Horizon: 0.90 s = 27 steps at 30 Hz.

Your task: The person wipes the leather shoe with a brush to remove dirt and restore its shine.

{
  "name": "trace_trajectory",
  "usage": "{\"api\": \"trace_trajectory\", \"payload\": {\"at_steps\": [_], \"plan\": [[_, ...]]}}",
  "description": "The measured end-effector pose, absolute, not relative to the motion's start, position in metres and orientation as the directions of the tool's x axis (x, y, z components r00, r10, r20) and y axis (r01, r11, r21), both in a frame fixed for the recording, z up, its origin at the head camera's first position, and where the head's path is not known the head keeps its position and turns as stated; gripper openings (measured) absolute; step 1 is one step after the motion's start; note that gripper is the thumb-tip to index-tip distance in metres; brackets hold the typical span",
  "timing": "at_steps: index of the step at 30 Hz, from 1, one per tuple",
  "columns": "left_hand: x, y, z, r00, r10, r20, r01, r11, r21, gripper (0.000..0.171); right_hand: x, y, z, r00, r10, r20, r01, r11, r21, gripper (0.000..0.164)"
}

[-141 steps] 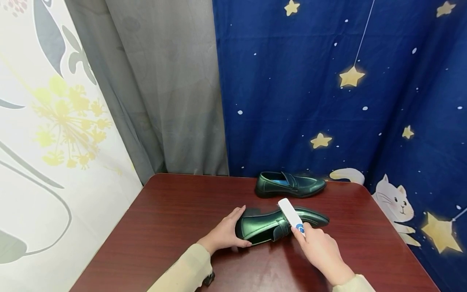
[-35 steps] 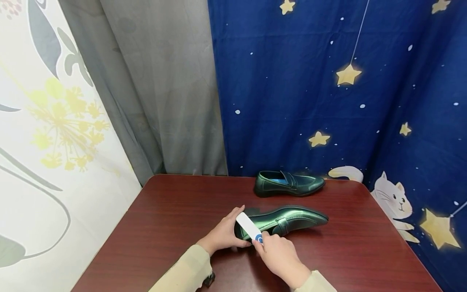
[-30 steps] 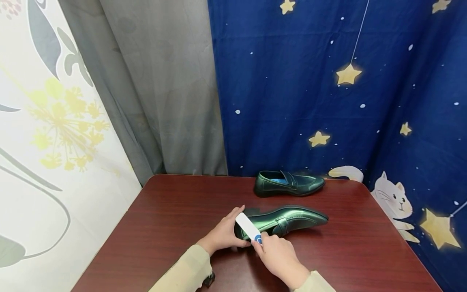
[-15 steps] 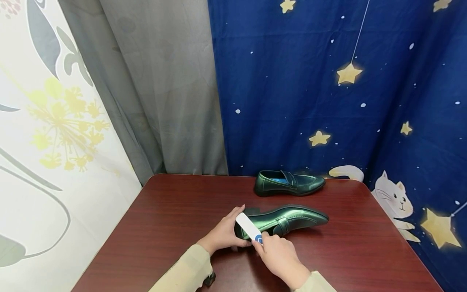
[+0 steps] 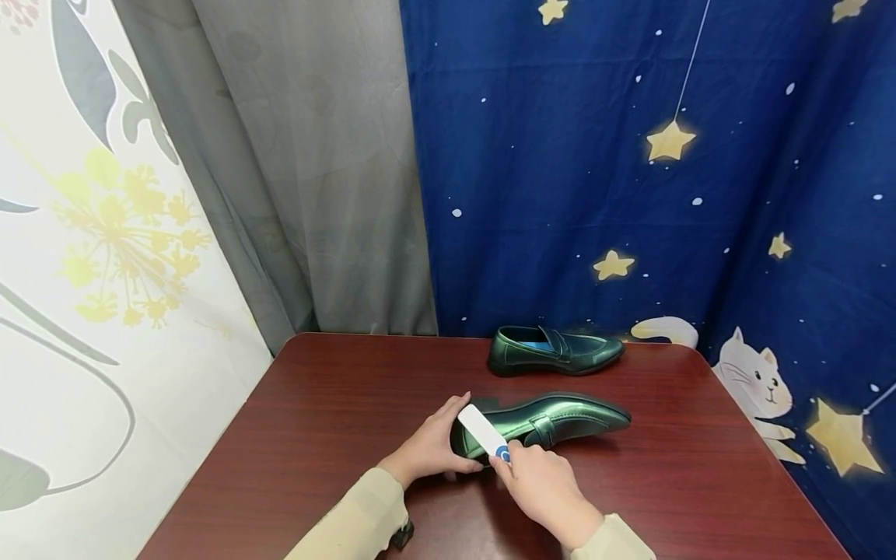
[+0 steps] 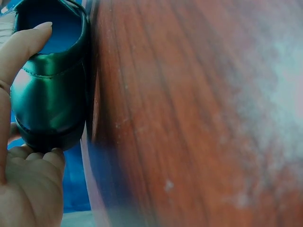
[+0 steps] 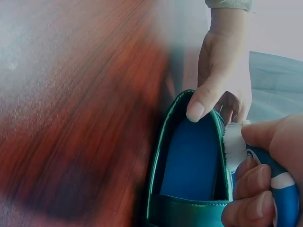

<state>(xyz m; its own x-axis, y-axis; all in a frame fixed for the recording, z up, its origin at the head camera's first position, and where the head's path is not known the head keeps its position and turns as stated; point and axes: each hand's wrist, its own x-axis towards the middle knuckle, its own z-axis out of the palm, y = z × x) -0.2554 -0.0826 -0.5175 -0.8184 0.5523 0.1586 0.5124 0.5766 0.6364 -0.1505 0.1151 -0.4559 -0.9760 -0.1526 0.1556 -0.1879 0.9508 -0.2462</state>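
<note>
A shiny dark green loafer [image 5: 577, 416] lies tipped on its side on the table, opening toward me and toe pointing right. My left hand [image 5: 430, 445] grips its heel. In the left wrist view the thumb hooks over the rim of the shoe's opening, with the other fingers behind the heel [image 6: 49, 101]. My right hand [image 5: 546, 482] holds a brush [image 5: 481, 429] with a white back and a blue handle. Its white bristles [image 7: 234, 146] meet the loafer's upper side near the heel, as the right wrist view shows. Blue lining [image 7: 191, 161] is visible inside the shoe.
A matching green loafer [image 5: 588, 356] stands upright near the far edge of the reddish-brown table [image 5: 336, 397]. Behind the table hang a grey curtain [image 5: 350, 194] and a blue star-patterned curtain [image 5: 532, 171]. A small dark object [image 5: 402, 535] shows by my left sleeve.
Since the earliest frame, the brush has moved left from the loafer's front part to its heel. Over the last half second it has shifted slightly right. My left hand keeps its grip.
</note>
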Motion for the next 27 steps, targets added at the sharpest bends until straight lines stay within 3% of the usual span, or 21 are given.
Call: {"api": "trace_trajectory", "payload": {"at_steps": [27], "plan": [[-0.256,-0.083,-0.518,-0.824,0.548,0.143,0.507,0.599,0.620,0.114,-0.156,0.131,-0.445,-0.992,-0.102,0.077,-0.119,0.956,-0.269,0.036]]}}
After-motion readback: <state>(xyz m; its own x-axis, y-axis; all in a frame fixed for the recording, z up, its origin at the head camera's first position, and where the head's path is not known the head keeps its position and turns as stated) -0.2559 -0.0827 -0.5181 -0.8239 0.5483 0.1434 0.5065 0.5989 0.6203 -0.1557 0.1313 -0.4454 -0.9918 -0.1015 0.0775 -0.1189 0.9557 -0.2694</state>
